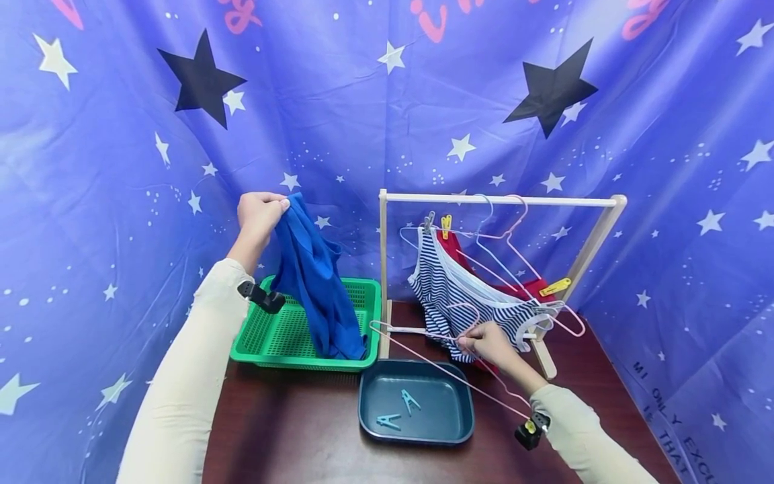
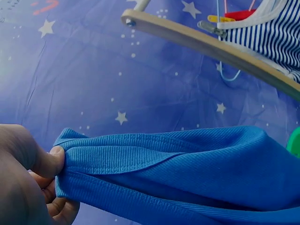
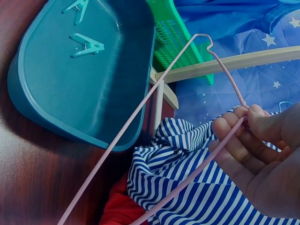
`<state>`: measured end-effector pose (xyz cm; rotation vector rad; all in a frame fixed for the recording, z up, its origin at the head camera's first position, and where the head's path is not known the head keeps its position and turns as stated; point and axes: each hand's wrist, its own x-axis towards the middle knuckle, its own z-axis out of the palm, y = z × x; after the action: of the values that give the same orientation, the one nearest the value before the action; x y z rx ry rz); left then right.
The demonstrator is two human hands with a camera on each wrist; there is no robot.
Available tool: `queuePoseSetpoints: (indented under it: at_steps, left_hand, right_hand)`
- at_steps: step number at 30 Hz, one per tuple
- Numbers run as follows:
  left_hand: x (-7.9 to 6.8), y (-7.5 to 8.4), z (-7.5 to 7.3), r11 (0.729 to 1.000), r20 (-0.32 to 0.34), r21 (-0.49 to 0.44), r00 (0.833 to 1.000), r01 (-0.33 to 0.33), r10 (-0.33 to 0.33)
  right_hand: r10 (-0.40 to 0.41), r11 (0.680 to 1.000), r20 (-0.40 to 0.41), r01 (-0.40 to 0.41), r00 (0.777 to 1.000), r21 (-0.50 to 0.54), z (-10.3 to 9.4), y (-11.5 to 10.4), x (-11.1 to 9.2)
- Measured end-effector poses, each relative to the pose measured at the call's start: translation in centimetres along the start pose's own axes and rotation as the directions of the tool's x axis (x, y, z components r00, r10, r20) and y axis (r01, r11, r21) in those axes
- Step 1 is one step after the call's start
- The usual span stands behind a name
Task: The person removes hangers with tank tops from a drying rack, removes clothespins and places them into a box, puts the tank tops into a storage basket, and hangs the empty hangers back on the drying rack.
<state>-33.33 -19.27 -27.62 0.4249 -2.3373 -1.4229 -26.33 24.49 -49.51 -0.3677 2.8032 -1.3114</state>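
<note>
A blue ribbed garment (image 1: 317,282) hangs from my left hand (image 1: 261,214), which pinches its top edge between thumb and fingers. Its lower end hangs into the green basket (image 1: 242,353). In the left wrist view the cloth (image 2: 187,173) stretches away from the thumb in folds. My right hand (image 1: 492,349) pinches a pink clothes hanger (image 1: 423,357) near the neck below its hook. That hanger (image 3: 112,143) slants in front of a striped top (image 3: 187,159) in the right wrist view. In the head view it passes over the dark teal tray's right part.
A wooden drying rack (image 1: 502,199) holds the striped top (image 1: 444,289) and a red garment (image 1: 450,249) on hangers, with grey and yellow clips (image 1: 555,288). The dark teal tray (image 1: 417,440) contains two light blue clips (image 1: 410,401). A starry curtain (image 1: 363,134) hangs behind the table.
</note>
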Motion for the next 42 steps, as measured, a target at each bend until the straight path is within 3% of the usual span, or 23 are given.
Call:
queuePoseSetpoints:
  at_steps: [6, 13, 27, 35, 42]
  left_hand:
    - [0.2, -0.4, -0.5, 1.0, -0.022, 0.004, 1.0, 0.019, -0.019]
    - [-0.2, -0.9, -0.3, 0.998, 0.044, 0.065, 0.999, 0.008, -0.011]
    - [-0.5, -3.0, 1.8, 0.989, 0.149, 0.149, 0.988, 0.009, -0.032]
    - [-0.6, -4.6, 2.8, 0.983, 0.215, 0.18, 0.974, 0.027, -0.066]
    - [-0.6, -6.1, 3.5, 0.972, 0.233, 0.232, 0.969, 0.029, -0.085]
  right_hand:
    - [0.015, 1.0, -0.001, -0.015, 1.0, -0.007, 0.0, -0.1, 0.1]
    - [-0.001, 1.0, 0.001, 0.001, 1.0, -0.006, 0.0, -0.2, 0.2]
    - [0.023, 1.0, -0.003, -0.023, 1.0, -0.007, 0.1, -0.3, 0.2]
    - [-0.005, 1.0, -0.002, 0.005, 1.0, -0.012, 0.0, -0.3, 0.4]
    - [-0.035, 0.999, 0.014, 0.035, 0.999, 0.009, 0.2, -0.2, 0.5]
